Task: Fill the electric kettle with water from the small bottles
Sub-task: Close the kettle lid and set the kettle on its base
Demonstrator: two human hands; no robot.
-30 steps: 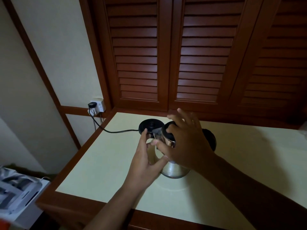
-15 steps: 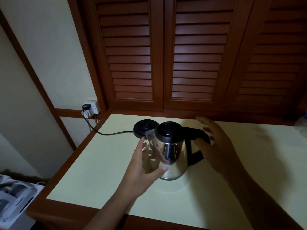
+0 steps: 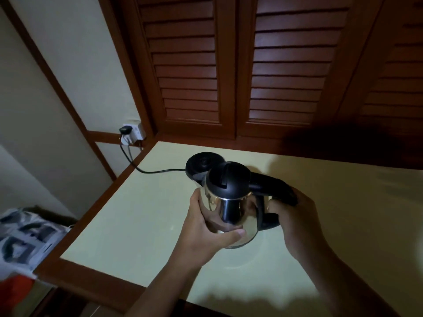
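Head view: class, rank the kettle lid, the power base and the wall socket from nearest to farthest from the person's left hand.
1. Kettle lid, just above the left hand, which grips the kettle by its body.
2. Power base, behind the kettle at the back of the counter.
3. Wall socket, far left, beyond the counter's corner.

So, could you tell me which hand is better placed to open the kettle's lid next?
Probably the left hand: it only cups the kettle body just below the closed lid, while the right hand grips the handle, steadying it.
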